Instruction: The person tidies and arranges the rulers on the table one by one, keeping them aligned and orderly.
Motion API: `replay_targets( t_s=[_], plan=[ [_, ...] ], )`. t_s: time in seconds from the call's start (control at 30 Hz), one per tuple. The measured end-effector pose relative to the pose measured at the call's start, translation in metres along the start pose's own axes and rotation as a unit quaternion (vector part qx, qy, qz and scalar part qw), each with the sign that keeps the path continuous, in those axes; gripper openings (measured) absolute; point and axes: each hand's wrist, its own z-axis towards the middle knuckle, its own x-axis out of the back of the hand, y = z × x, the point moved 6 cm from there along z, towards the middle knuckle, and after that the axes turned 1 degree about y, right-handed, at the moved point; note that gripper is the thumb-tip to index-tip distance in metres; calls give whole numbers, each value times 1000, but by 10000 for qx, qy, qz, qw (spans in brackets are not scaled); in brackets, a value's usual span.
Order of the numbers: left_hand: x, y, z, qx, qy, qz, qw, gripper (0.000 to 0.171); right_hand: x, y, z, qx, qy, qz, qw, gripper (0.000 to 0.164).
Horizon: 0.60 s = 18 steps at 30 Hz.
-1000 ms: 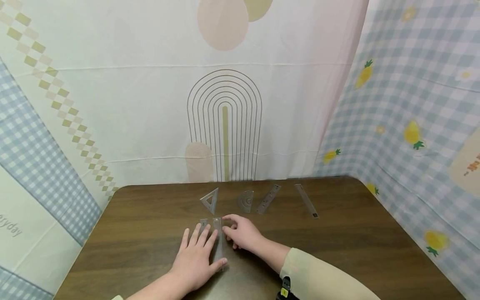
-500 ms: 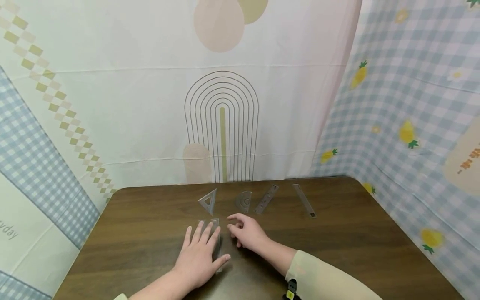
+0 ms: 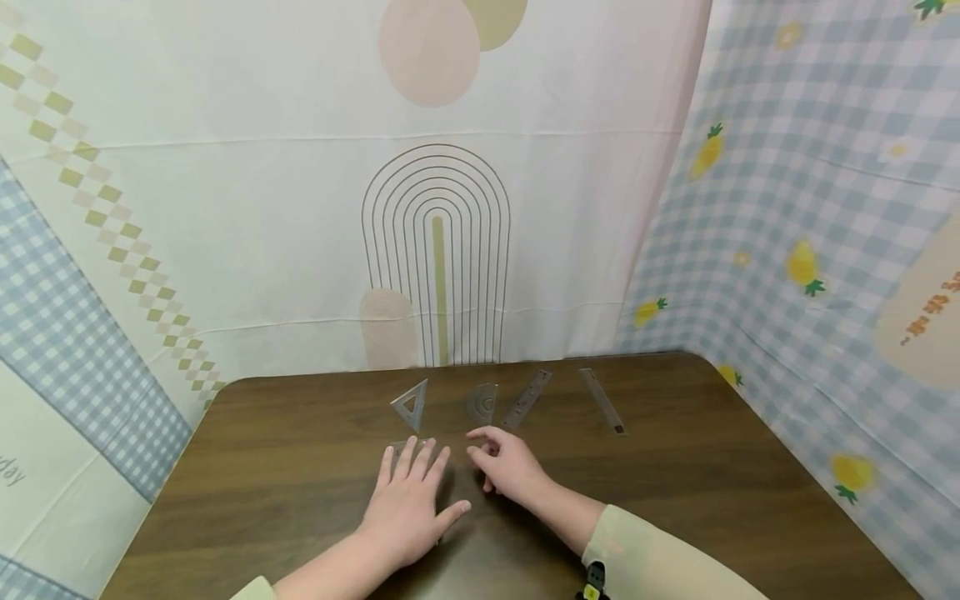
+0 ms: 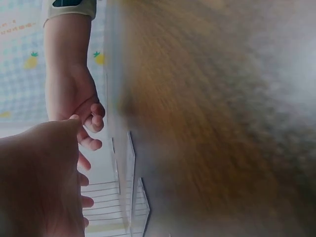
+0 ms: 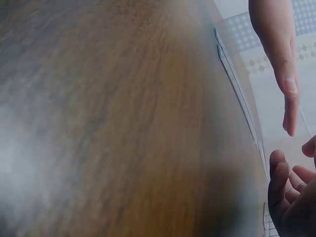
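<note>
Dark wooden table (image 3: 720, 483), patterned cloth walls (image 3: 247, 208)

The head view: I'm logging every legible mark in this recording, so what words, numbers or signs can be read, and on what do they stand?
"day": the end of a cut-off word on the left cloth backdrop.
Reddish characters on the beige patch of the right pineapple cloth: too blurred to read.
Scale marks on the clear rulers, protractor and set square: too small to read.

Four rulers (image 3: 525, 398) in row behind hands (image 3: 457, 492) on table (image 3: 712, 483).
</note>
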Motion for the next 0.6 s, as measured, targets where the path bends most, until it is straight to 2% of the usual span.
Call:
replay_targets(
  t_s=[0.33,0.6],
  plan=[
    [-1,4,17,2,75,5,10000,81,16,8,1,-30,200,-191,9996,33],
    [-1,9,28,6,-126,-74,9999,82,28,20,2,-175,305,-340,9988,34]
  ],
)
